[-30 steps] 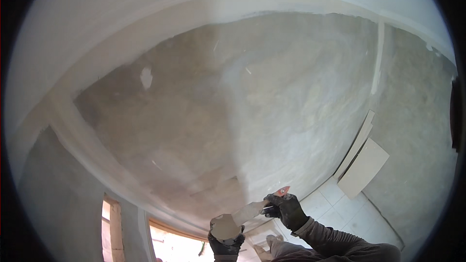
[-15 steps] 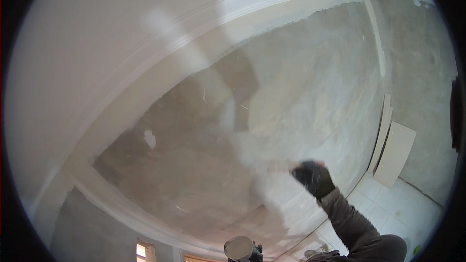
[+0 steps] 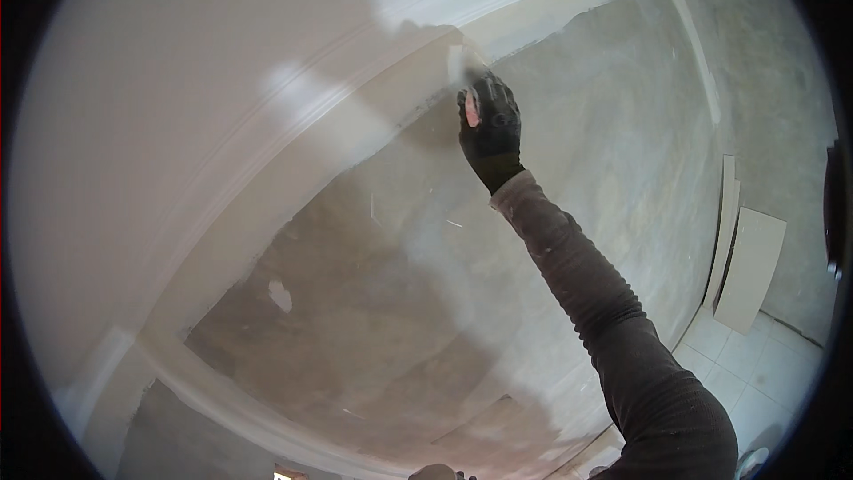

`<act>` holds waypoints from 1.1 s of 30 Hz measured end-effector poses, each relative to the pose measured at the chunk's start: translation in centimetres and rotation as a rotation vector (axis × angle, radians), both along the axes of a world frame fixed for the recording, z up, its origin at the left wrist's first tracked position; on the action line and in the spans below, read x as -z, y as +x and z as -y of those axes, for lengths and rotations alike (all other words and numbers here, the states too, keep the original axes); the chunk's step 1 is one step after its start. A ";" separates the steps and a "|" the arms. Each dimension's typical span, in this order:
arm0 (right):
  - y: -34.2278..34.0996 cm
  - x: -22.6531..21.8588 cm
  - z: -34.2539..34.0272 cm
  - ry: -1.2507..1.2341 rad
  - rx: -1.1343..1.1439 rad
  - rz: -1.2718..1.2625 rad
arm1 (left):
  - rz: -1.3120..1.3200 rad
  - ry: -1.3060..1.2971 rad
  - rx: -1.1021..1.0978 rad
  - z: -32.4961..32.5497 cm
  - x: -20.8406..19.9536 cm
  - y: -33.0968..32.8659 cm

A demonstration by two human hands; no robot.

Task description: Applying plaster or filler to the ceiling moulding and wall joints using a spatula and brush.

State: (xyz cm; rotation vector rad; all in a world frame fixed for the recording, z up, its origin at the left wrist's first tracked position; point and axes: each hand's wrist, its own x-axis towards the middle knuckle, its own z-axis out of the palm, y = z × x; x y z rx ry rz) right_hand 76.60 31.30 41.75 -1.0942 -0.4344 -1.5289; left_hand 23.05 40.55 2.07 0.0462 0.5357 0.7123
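Observation:
My right hand, in a black glove, is closed around a putty knife with a pinkish-red handle. Its pale, blurred blade lies against the light band of filler along the top of the grey plaster wall, just under the moulding. At the bottom edge, the top of a round tub just shows. Dark gloved fingertips of my left hand rest at the tub's right side; the rest of that hand is cut off.
Flat board pieces lean against the side wall at right, on white floor tiles. A pale vertical strip marks the corner. White moulding curves along the ceiling. A pale patch shows on the wall.
My right hand has swung up and left with the putty knife, from low on the wall to its top band. The tub and left hand have slipped mostly below the view.

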 end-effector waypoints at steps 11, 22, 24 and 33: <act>2.7 -2.2 -1.1 -0.016 0.110 -0.024 | -0.257 0.228 -0.081 0.9 -1.1 1.8; 3.1 -3.1 -0.1 -0.039 0.046 -0.075 | -0.351 0.485 0.065 -0.3 1.9 1.7; 2.9 -3.3 0.2 -0.037 0.010 -0.065 | -0.375 0.549 0.084 -0.4 2.4 1.5; 2.7 -3.5 0.3 -0.049 -0.017 -0.075 | -0.550 0.978 0.181 -2.0 5.2 0.4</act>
